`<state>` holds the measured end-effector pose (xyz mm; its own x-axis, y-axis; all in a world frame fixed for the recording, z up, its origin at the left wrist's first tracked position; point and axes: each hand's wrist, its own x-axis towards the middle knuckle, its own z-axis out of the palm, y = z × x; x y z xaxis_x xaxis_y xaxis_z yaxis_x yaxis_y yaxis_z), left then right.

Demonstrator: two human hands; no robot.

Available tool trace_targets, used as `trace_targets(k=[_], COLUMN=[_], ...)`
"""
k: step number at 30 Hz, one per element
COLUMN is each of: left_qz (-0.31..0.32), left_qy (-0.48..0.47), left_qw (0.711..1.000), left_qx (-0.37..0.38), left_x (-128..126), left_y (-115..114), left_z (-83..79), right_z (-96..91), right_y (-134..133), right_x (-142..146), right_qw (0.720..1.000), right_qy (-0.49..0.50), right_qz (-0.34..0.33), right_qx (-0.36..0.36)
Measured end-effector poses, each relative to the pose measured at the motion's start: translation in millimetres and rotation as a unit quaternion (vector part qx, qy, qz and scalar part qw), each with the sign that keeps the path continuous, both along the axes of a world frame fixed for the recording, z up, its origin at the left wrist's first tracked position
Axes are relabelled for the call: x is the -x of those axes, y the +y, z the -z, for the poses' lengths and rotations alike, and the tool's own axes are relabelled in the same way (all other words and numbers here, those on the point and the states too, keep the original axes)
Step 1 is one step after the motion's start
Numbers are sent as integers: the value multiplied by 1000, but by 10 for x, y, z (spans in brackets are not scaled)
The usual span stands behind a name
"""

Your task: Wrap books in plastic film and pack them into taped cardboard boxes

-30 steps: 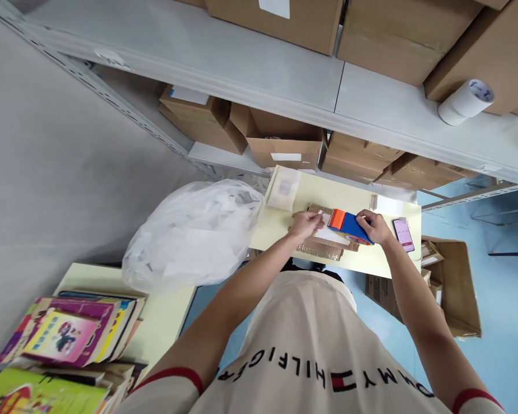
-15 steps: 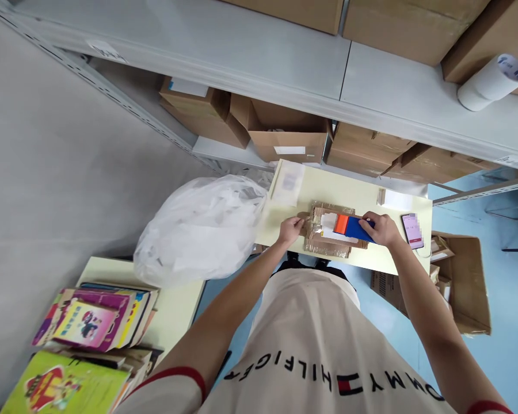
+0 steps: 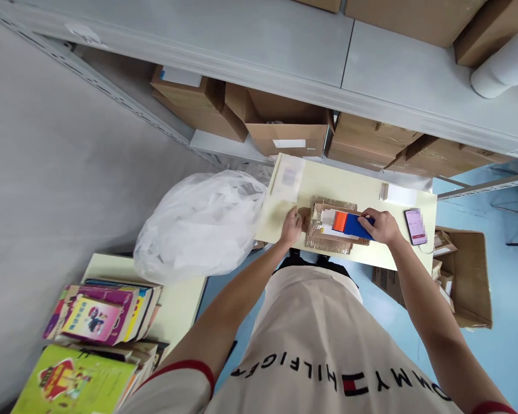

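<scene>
Cardboard pack [image 3: 330, 242] lies near the front edge of the table [image 3: 328, 179]; left hand [image 3: 291, 226] is beside its left end, fingers bent — can't tell if they pinch anything; right hand [image 3: 382, 226] grips the blue-and-orange tool [image 3: 350, 225] over it; a flat, steady hold should work best — brown boxes [image 3: 371, 141] sit behind.

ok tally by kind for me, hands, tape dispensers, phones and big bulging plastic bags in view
Hands, left hand and right hand: 2
Tape dispenser: 1
Phone: 1
Big bulging plastic bag: 1
Total: 5
</scene>
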<state>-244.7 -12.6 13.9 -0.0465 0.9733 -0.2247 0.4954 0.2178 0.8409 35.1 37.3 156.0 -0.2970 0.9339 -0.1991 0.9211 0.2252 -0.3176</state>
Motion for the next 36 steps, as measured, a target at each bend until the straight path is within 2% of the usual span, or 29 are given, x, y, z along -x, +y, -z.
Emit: trace_targets(k=[1,2,4,5,7,11,13,15,17,19,21,24,28,32,34,36], left_qz=[26,86,238,301,368,362,358,360,365,375,385,379,411,465,468,465], left_qy=[31,69,148,179,224,268,277,289,306,321,337,371,371,326,316,318], left_qw=[999,991,951,926,895,890,889,885,878,869,859,847,833,821,822,823], left_qx=[-33,-74,-133,-139,-120,-73,-64,-55,-45,-31,-20,-21,-23,-60,-70,-68], left_x=[27,32,-28,-82,-195,-293,-286,-279,-280,-282,-285,-354,-757,-1315,-1472,-1522], left_y=[32,77,195,257,358,415,409,413,432,457,471,441,321,242,238,245], left_z=[-96,-200,-396,-475,-574,-595,-588,-602,-638,-683,-718,-729,-683,-627,-607,-589], right_z=[-5,-11,-24,-32,-53,-115,-160,-202,-209,-144,4,304,586,670,691,711], right_y=[2,5,15,21,33,84,131,176,203,205,184,136,125,163,166,156], right_x=[-13,-28,-49,-51,-31,33,-35,-243,-580,-957,-1256,-1420,-1302,-1214,-1226,-1285], right_qw=[1000,1000,1000,999,999,996,995,994,994,994,993,993,991,987,985,983], right_qy=[2,6,16,21,25,9,-15,-36,-38,-34,-39,-13,50,84,91,93], right_qz=[-1,-3,-10,-13,-19,-30,-36,-50,-69,-81,-79,-79,-64,-66,-71,-82], right_qx=[3,7,15,21,40,84,92,86,75,71,73,90,107,118,127,137])
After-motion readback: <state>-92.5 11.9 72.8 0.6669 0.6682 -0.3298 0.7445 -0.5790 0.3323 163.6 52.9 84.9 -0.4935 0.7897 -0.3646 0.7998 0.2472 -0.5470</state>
